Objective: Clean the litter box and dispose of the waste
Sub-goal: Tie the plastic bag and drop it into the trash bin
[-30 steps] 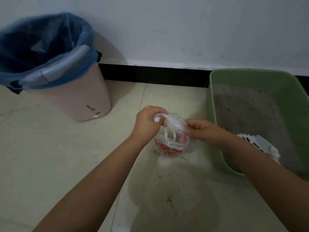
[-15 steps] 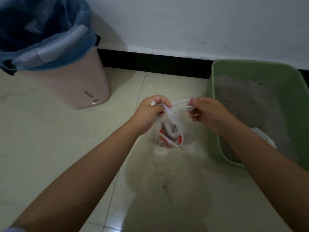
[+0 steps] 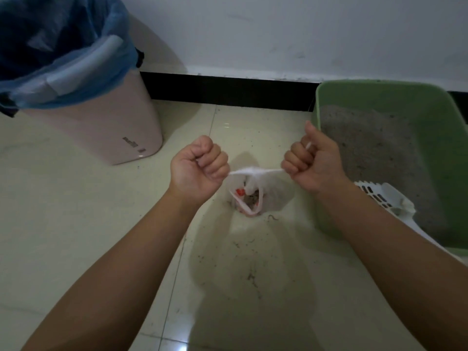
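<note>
A small white plastic bag [image 3: 253, 198] with red print hangs over the tiled floor between my fists; grey litter waste shows inside it. My left hand [image 3: 200, 171] grips one handle of the bag and my right hand [image 3: 311, 163] grips the other. The handles are stretched taut sideways between the hands, with a knot at the middle. The green litter box [image 3: 435, 153] with grey litter stands at the right against the wall. A white slotted scoop [image 3: 379, 198] lies in its near corner. At the upper left stands a pink bin [image 3: 109, 133] lined with a blue bag.
Scattered litter grains and dirt [image 3: 250, 274] lie on the floor tiles below the bag. A black skirting board [image 3: 228, 89] runs along the white wall behind. Bare tile lies between the bin and the litter box.
My hands have moved apart sideways, pulling the bag's handles tight into a knot. The view has dropped a little closer to the floor.
</note>
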The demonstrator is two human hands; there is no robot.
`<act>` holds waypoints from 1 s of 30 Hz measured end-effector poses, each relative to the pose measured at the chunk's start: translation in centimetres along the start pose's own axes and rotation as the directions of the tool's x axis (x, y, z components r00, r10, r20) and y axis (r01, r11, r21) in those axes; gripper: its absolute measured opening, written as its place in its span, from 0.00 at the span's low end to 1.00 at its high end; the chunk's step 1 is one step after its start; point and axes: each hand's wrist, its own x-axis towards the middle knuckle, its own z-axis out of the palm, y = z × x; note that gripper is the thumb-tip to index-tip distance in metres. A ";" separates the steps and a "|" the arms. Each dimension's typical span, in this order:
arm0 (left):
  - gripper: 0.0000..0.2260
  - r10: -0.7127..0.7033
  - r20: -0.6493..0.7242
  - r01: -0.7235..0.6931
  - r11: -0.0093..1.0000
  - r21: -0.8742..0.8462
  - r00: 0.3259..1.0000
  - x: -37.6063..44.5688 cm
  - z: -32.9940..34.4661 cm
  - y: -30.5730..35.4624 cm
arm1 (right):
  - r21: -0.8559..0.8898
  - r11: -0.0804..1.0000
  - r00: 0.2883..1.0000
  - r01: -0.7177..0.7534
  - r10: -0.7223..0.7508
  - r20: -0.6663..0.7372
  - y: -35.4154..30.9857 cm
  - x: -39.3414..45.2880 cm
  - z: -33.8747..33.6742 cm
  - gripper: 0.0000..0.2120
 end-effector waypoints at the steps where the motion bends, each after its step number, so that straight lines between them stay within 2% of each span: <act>1: 0.06 -0.019 -0.051 0.025 0.991 0.129 0.999 -0.2 -1.0 0.3 | -0.129 0.992 0.998 0.003 -0.011 -0.061 -0.1 0.2 -0.8 0.30; 2: 0.07 -0.033 -0.103 0.062 0.954 0.293 0.994 -0.5 -2.2 0.4 | -0.268 0.963 0.992 0.002 -0.035 -0.121 -0.2 0.4 -1.9 0.33; 3: 0.06 -0.047 -0.135 0.108 0.864 0.491 0.990 -1.0 -3.4 0.5 | -0.445 0.896 0.984 -0.005 -0.076 -0.163 -0.1 0.4 -3.0 0.33; 4: 0.08 -0.052 -0.149 0.142 0.709 0.691 0.987 -1.6 -4.4 0.4 | -0.646 0.763 0.977 -0.014 -0.126 -0.170 0.0 0.4 -4.1 0.32; 5: 0.09 -0.054 -0.128 0.138 0.512 0.848 0.990 -2.1 -5.4 0.1 | -0.824 0.567 0.978 -0.019 -0.161 -0.134 0.3 0.3 -4.9 0.30; 6: 0.09 -0.055 -0.077 0.092 0.344 0.934 0.995 -2.4 -6.3 -0.4 | -0.929 0.369 0.984 -0.004 -0.166 -0.070 0.6 0.2 -5.3 0.29; 7: 0.08 -0.048 -0.022 0.032 0.228 0.973 0.999 -2.6 -7.0 -0.7 | -0.971 0.238 0.989 0.012 -0.147 -0.024 0.8 0.1 -5.3 0.28; 10: 0.09 -0.089 0.078 -0.079 -0.006 0.997 0.993 -2.3 -8.0 -0.7 | -0.999 0.023 0.995 0.049 -0.091 0.046 0.9 0.0 -4.2 0.27; 12: 0.13 -0.190 0.080 -0.131 -0.270 0.954 0.979 -1.9 -8.0 -0.6 | -0.986 -0.155 0.998 0.061 0.012 0.060 1.1 -0.1 -3.4 0.26; 14: 0.17 -0.318 0.013 -0.209 -0.591 0.779 0.948 -1.8 -7.6 -1.1 | -0.937 -0.339 0.990 0.080 0.136 0.036 1.8 -0.7 -2.9 0.22; 16: 0.18 -0.337 -0.026 -0.240 -0.721 0.650 0.941 -2.2 -7.2 -2.3 | -0.912 -0.403 0.976 0.074 0.216 -0.017 2.6 -1.4 -2.8 0.13; 17: 0.19 -0.335 -0.019 -0.250 -0.740 0.624 0.942 -2.4 -7.2 -2.9 | -0.904 -0.423 0.966 0.061 0.254 -0.053 2.7 -1.9 -2.6 0.13; 18: 0.24 -0.340 -0.007 -0.266 -0.748 0.608 0.940 -2.6 -7.4 -3.5 | -0.884 -0.463 0.953 0.070 0.293 -0.078 2.8 -2.3 -2.5 0.17; 20: 0.36 -0.336 -0.009 -0.266 -0.762 0.590 0.942 -2.7 -7.5 -4.4 | -0.807 -0.574 0.925 0.137 0.365 -0.103 2.7 -2.4 -2.0 0.22; 21: 0.39 -0.304 -0.039 -0.213 -0.749 0.627 0.952 -2.8 -7.4 -4.9 | -0.774 -0.606 0.910 0.183 0.402 -0.099 2.6 -2.4 -1.7 0.20; 22: 0.39 -0.230 -0.074 -0.109 -0.691 0.714 0.970 -2.9 -7.4 -5.4 | -0.753 -0.618 0.898 0.225 0.431 -0.086 2.6 -2.4 -1.5 0.17; 23: 0.38 -0.114 -0.132 0.049 -0.545 0.837 0.985 -3.0 -7.0 -5.8 | -0.740 -0.622 0.894 0.256 0.444 -0.064 2.6 -2.4 -1.5 0.14; 24: 0.36 0.000 -0.243 0.231 -0.304 0.924 0.970 -2.8 -6.5 -5.9 | -0.729 -0.625 0.890 0.279 0.454 -0.049 2.5 -2.4 -1.3 0.12; 25: 0.30 0.062 -0.348 0.351 -0.043 0.936 0.935 -2.6 -5.8 -6.1 | -0.714 -0.631 0.885 0.302 0.464 -0.036 2.4 -2.4 -1.2 0.12; 26: 0.24 0.104 -0.413 0.395 0.153 0.906 0.905 -2.2 -5.3 -6.2 | -0.707 -0.630 0.878 0.323 0.478 -0.025 2.2 -2.4 -1.2 0.13; 28: 0.17 0.146 -0.403 0.348 0.298 0.889 0.903 -1.7 -4.2 -6.3 | -0.711 -0.608 0.864 0.352 0.503 -0.003 1.6 -2.5 -1.0 0.13; 30: 0.13 0.175 -0.345 0.264 0.369 0.891 0.922 -1.4 -3.0 -6.2 | -0.742 -0.570 0.860 0.353 0.511 0.016 0.8 -2.5 -0.9 0.12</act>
